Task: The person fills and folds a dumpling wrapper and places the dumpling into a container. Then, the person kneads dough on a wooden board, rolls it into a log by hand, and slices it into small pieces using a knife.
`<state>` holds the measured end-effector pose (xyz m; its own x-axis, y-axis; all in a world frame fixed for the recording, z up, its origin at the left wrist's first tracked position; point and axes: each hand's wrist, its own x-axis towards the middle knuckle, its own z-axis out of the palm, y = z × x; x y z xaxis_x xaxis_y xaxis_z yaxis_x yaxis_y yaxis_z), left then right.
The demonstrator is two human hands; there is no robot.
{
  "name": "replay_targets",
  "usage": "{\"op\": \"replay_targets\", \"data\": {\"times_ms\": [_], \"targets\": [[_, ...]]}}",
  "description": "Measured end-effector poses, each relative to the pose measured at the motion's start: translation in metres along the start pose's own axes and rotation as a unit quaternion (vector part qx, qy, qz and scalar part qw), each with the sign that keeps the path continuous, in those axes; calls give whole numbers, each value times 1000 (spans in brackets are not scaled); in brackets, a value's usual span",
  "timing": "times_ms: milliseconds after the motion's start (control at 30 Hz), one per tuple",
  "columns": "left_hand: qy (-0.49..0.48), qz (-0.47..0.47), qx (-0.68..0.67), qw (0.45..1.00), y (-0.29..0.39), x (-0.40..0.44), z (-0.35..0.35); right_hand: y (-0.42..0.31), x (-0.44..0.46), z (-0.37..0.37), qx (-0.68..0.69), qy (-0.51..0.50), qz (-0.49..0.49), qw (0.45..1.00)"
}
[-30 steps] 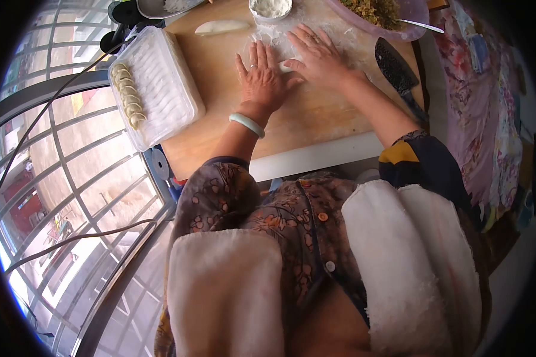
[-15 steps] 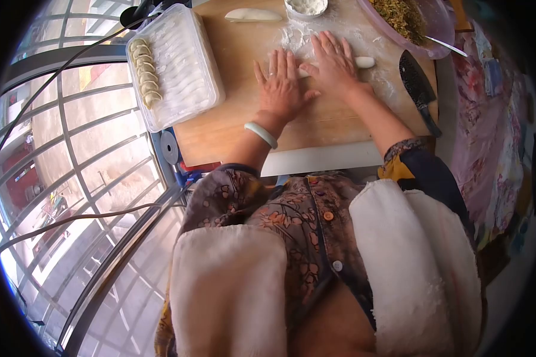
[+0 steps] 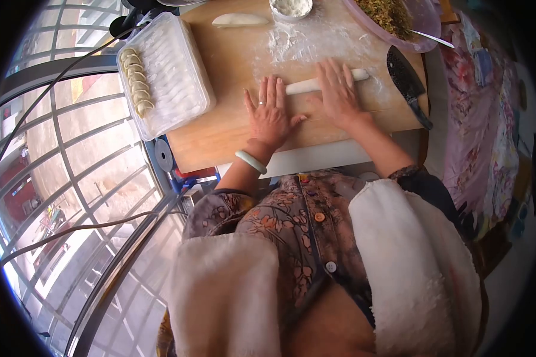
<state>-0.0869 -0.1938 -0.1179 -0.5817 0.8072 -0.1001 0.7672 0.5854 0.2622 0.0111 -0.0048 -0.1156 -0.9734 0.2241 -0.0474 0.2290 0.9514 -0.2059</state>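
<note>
A long white dough rope (image 3: 304,87) lies across the wooden board (image 3: 220,134), slanting up to the right. My left hand (image 3: 271,116) is spread flat over its left end, with a ring on one finger and a pale bangle at the wrist. My right hand (image 3: 339,94) lies flat across the rope nearer its right end, fingers stretched out. Both palms face down, and parts of the rope are hidden under them. A second piece of dough (image 3: 240,21) rests at the board's far left. Loose flour (image 3: 289,44) is scattered beyond my hands.
Left on the board is a clear plastic tray (image 3: 205,98) with a row of dumplings (image 3: 138,83). A small bowl of flour (image 3: 292,8) stands at the back. A pink bowl of chopped filling (image 3: 387,18) with a spoon is at back right; a cleaver (image 3: 406,80) lies below it.
Both hands have slid back toward my body with the dough rope, which has come nearer. More of the rope shows between my hands. The whole view has shifted slightly.
</note>
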Motion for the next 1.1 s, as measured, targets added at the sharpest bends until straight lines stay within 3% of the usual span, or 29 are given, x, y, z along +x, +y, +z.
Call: {"op": "replay_targets", "data": {"times_ms": [167,267,333,400,467,567,733,867,967,1100], "targets": [[24,-21,63,997,-20,59,-20,29,98,9,-20,39,61,997],[89,76,-69,991,0,81,-18,21,88,14,-6,11,65,998],[74,101,-198,972,22,82,-4,1,47,-5,-29,-37,45,998],[32,116,-158,980,47,52,3,-2,-8,18,1,4,7,1000],[-4,121,-142,982,60,12,2,-3,-55,-3,22,-44,-7,999],[10,105,-95,990,65,-14,20,0,-81,1,44,-15,-7,999],[51,59,-4,997,51,65,16,55,1,6,-22,23,-64,997],[94,76,-5,993,30,118,13,65,42,-5,-20,13,-10,1000],[32,109,9,993,40,91,6,61,19,2,1,19,-18,1000],[2,91,-27,995,67,-4,7,38,-76,-15,35,-4,-42,998]]}}
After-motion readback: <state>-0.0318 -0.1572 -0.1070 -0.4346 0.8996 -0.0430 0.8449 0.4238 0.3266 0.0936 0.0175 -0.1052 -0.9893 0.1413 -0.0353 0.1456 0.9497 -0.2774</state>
